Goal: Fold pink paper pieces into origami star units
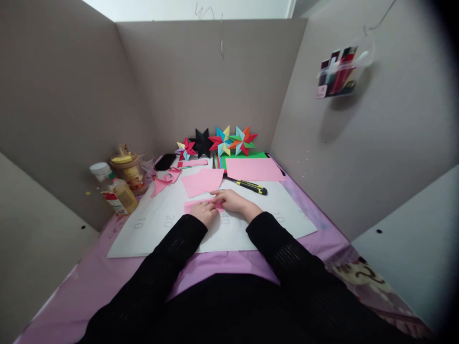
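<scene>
A small pink paper piece (191, 205) lies on the white mat (154, 229) in front of me. My left hand (204, 211) rests on its near edge with fingers curled and pressed down. My right hand (231, 199) lies over the paper's right end, fingers together and pointing left along the fold. Both sleeves are black. Just beyond the hands lies a loose pink sheet (202, 181).
A yellow-black utility knife (249, 186) lies right of the hands. A large pink sheet (254, 169) covers a coloured paper stack. Several folded paper stars (222, 141) stand along the back wall. Glue bottle (116, 191), jar (129, 169), phone (165, 161) and pink scraps (165, 180) sit left. Cardboard walls enclose the table.
</scene>
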`<state>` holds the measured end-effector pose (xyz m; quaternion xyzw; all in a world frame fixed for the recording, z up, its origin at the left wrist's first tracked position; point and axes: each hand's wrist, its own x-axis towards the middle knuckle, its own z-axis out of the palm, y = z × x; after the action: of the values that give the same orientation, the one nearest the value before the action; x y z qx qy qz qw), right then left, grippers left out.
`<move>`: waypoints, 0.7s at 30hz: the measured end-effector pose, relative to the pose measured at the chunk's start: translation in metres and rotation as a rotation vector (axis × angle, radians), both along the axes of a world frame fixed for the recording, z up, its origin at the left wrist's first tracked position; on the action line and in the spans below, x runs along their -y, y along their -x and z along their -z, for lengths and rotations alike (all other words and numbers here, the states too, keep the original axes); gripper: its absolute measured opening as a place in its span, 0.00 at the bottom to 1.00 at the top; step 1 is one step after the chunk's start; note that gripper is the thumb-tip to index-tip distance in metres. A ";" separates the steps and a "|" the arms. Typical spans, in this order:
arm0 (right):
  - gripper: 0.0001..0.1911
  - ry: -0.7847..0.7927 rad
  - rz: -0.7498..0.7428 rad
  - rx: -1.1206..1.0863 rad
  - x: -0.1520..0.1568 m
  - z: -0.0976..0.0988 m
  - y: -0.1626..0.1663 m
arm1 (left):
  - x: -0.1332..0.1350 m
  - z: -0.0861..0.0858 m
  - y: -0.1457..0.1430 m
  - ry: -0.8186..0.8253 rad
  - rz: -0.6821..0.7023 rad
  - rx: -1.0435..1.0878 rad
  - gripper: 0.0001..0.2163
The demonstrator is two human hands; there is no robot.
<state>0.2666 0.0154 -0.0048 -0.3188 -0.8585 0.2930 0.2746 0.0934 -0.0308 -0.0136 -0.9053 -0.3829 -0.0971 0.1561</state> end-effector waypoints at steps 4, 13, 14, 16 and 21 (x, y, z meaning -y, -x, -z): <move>0.21 -0.003 -0.003 0.012 -0.001 0.001 -0.001 | 0.000 0.001 0.000 -0.018 0.003 0.004 0.10; 0.18 -0.024 -0.019 0.012 -0.003 0.003 -0.002 | -0.002 0.002 0.000 -0.026 0.009 -0.002 0.10; 0.17 -0.024 -0.019 0.013 -0.003 0.002 -0.002 | -0.002 0.003 0.001 -0.028 0.009 0.001 0.10; 0.18 -0.017 -0.019 0.011 -0.002 0.001 -0.002 | -0.002 0.003 0.001 -0.027 0.010 0.007 0.10; 0.18 0.010 -0.027 0.011 0.001 -0.002 -0.002 | -0.002 0.003 0.002 -0.023 0.014 0.022 0.09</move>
<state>0.2685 0.0149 -0.0029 -0.3103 -0.8626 0.2994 0.2645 0.0915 -0.0289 -0.0162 -0.9050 -0.3773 -0.1122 0.1615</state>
